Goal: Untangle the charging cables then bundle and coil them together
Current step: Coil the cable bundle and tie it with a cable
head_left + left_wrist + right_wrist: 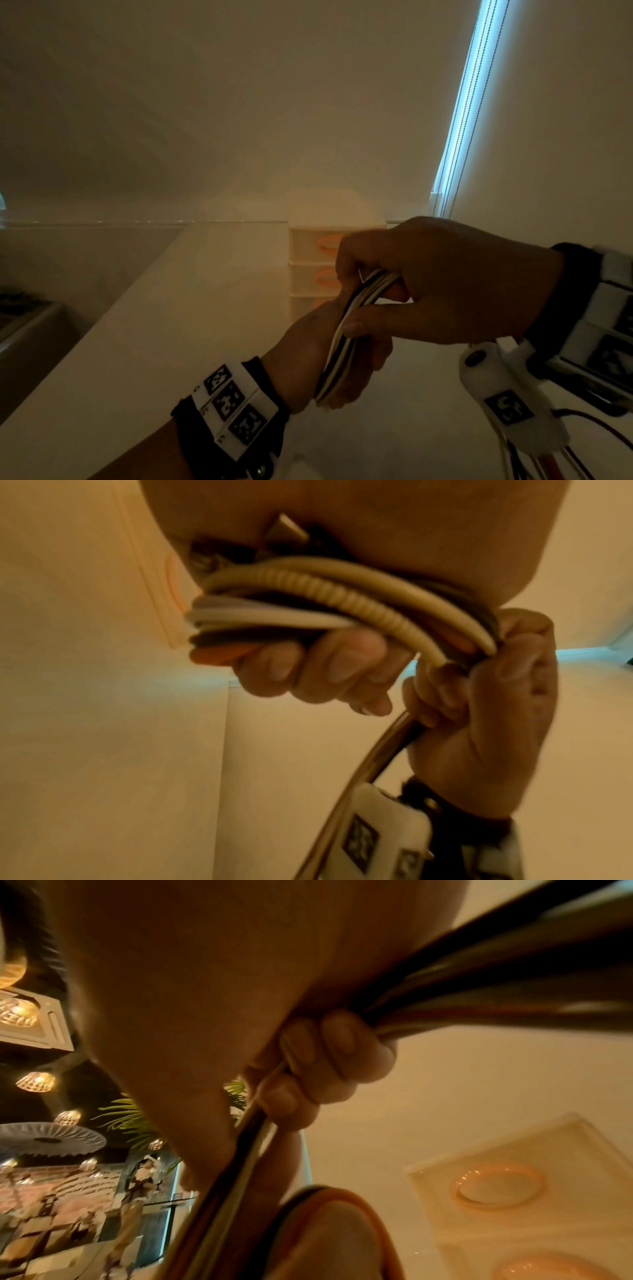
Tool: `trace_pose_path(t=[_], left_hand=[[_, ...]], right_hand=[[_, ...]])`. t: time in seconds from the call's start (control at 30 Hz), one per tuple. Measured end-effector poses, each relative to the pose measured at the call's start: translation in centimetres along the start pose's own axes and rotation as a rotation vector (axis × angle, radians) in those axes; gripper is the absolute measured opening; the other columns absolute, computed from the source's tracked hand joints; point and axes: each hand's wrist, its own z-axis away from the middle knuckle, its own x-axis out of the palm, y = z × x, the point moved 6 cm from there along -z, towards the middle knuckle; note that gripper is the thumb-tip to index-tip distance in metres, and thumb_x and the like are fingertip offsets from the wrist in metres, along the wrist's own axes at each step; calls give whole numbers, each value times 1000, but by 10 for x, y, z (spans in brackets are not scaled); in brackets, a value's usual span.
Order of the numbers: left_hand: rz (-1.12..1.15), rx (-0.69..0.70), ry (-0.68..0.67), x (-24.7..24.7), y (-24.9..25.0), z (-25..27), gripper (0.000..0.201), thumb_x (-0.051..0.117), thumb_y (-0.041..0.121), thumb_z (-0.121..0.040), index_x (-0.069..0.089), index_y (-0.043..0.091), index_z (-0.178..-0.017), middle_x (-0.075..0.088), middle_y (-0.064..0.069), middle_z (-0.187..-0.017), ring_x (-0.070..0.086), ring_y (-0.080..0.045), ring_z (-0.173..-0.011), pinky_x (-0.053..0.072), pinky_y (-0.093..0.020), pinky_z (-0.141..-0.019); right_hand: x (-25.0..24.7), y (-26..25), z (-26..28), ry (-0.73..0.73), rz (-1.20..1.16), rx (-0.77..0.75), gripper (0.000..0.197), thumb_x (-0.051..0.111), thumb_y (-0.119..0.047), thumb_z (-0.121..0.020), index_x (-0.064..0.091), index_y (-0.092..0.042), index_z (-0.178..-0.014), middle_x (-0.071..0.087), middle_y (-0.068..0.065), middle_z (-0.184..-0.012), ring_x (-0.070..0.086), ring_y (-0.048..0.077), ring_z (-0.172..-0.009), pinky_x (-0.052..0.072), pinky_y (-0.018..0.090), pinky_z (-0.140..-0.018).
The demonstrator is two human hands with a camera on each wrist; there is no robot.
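Fingers of my left hand are curling round the cables, anchoring the coil above the table | right hand is pinching the same bundle at its top, likely guiding the next loop | drawer unit is standing just behind | strands are lying parallel, so untangling looks done

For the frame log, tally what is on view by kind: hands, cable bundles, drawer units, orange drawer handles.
Hands: 2, left hand and right hand, both gripping the bundle
Bundle of white, black and orange charging cables: 1 (separate cables cannot be counted)
Pale plastic drawer unit: 1
Orange drawer handles: 3, the lowest partly hidden
Total: 7
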Motion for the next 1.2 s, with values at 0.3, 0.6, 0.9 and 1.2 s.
trace_pose_path(t=[0.3,0.6,0.9,1.2], left_hand=[[253,34,-294,29,7,4,87,54,90,-64,63,4,-77,48,0,-46,43,-9,-34,35,-18,-40],[183,75,-246,20,13,11,22,69,27,-86,64,11,-70,53,-3,-50,50,-15,-41,37,-31,-50],[357,123,-363,29,18,17,37,65,33,-93,53,4,-74,51,6,-45,47,-7,-36,36,-27,-44],[325,76,-258,20,16,6,31,57,21,-94,49,7,-68,41,4,-36,37,-9,-29,31,-21,-41]], right_hand=[[7,18,-16,216,-235,-31,33,52,-52,-92,58,-20,-85,60,1,-64,58,17,-56,50,36,-57],[46,34,-18,458,-549,14,70,39,-56,-99,63,2,-67,59,16,-58,58,28,-53,49,47,-59],[62,35,-25,538,-922,119,50,54,-27,-96,50,3,-55,45,-2,-48,42,9,-44,38,23,-48],[67,40,-24,544,-1077,187,48,48,-38,-91,52,-2,-60,49,-2,-50,45,10,-47,46,29,-54]])
